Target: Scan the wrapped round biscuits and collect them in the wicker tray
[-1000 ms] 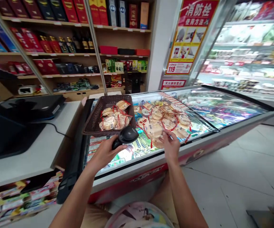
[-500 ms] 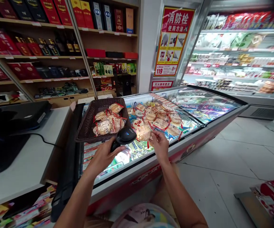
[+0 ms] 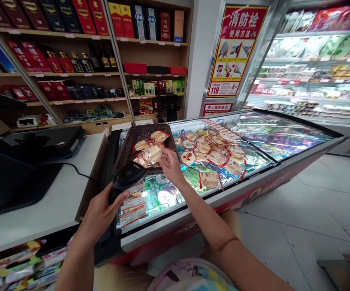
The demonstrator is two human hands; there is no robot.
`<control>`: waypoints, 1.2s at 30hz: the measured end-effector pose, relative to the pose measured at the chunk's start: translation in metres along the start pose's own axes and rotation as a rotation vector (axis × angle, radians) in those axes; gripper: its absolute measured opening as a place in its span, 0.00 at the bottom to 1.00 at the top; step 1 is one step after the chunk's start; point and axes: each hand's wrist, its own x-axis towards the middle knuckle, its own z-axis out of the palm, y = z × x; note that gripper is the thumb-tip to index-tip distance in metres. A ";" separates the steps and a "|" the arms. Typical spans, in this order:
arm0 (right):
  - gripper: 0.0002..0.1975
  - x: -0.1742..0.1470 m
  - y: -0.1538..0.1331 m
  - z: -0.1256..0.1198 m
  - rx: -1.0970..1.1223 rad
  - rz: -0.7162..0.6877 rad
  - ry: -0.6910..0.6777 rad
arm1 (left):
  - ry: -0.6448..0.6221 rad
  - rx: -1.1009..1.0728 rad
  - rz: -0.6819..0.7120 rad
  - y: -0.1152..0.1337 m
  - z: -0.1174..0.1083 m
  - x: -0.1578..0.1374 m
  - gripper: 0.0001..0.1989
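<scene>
My left hand (image 3: 104, 208) is wrapped round the handle of a black barcode scanner (image 3: 129, 174), whose head points to the right near the basket's front edge. My right hand (image 3: 171, 165) pinches a clear-wrapped packet of round, pale biscuit-like food (image 3: 152, 154) over the dark brown woven basket (image 3: 123, 149). Similar packets with red edges (image 3: 159, 136) lie inside the basket, partly hidden by the held one. More such packets (image 3: 219, 155) are heaped on the glass lid to the right. A single packet (image 3: 209, 180) lies apart near the front edge.
The chest freezer (image 3: 238, 190) stretches away to the right under its glass lid (image 3: 261, 141). At left stands a white counter (image 3: 93, 161) with a black device (image 3: 50, 141) and cable. Shelves with boxes (image 3: 150, 52) rise behind, and a lit refrigerated display (image 3: 317, 76) stands at right.
My right hand has carried a packet leftward from beside the heap to over the basket. My left hand has moved left and slightly down with the scanner. The view has shifted left.
</scene>
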 end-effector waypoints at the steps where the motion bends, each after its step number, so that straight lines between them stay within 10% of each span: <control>1: 0.22 0.002 -0.002 0.001 -0.066 -0.056 -0.021 | 0.002 0.000 0.002 -0.001 0.000 0.000 0.29; 5: 0.21 -0.009 0.007 -0.033 -0.329 -0.137 0.083 | -0.029 -0.009 0.045 0.003 0.008 0.006 0.27; 14: 0.37 -0.069 0.070 -0.166 -0.824 0.358 0.386 | -0.178 -0.009 0.261 0.053 0.065 0.042 0.23; 20: 0.36 -0.071 0.068 -0.176 -0.619 0.393 0.191 | -0.248 0.023 0.301 0.085 0.087 0.044 0.23; 25: 0.21 -0.072 0.064 -0.181 -0.357 0.265 0.278 | -0.261 0.071 0.285 0.089 0.089 0.044 0.23; 36: 0.22 -0.079 0.043 -0.182 -0.205 0.306 0.331 | -0.367 0.089 0.289 0.102 0.103 0.043 0.24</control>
